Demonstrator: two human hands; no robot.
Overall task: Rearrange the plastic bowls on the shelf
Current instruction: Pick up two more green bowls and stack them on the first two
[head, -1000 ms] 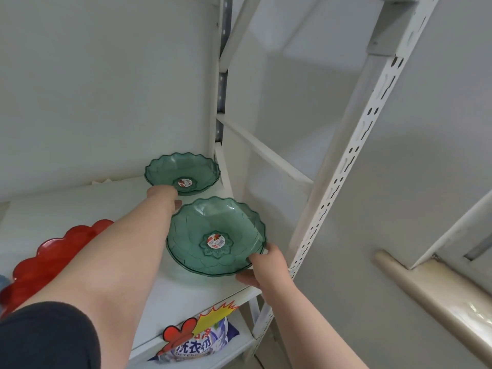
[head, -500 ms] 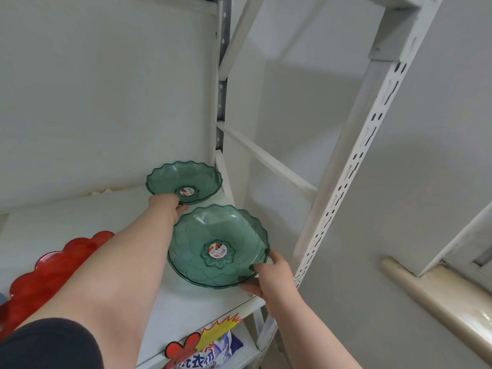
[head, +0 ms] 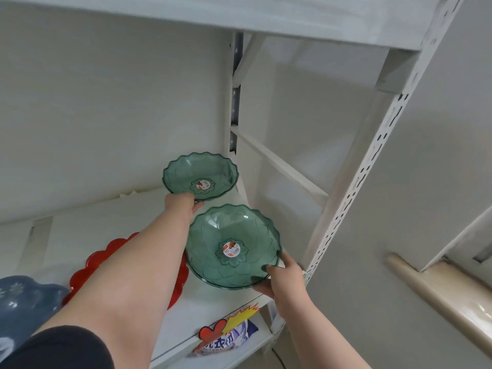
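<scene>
Two see-through green plastic bowls with scalloped rims and a round sticker in the middle are at the right end of the white shelf (head: 111, 217). The far green bowl (head: 200, 174) is in the back corner, and my left hand (head: 179, 209) grips its near rim. The near green bowl (head: 234, 246) is tilted toward me at the shelf's front edge. My right hand (head: 282, 278) holds its lower right rim, thumb inside. A red scalloped bowl (head: 87, 265) lies partly hidden under my left forearm.
A blue patterned bowl (head: 24, 296) shows at the lower left edge. The white perforated upright (head: 354, 187) and a diagonal brace (head: 279, 163) close the shelf's right side. Another shelf board runs overhead. A price tag and a packet (head: 231, 334) sit below the front edge.
The view has tipped down and drawn closer, bringing the blue bowl and more of the red one into sight. The near green bowl has tilted up in my right hand.
</scene>
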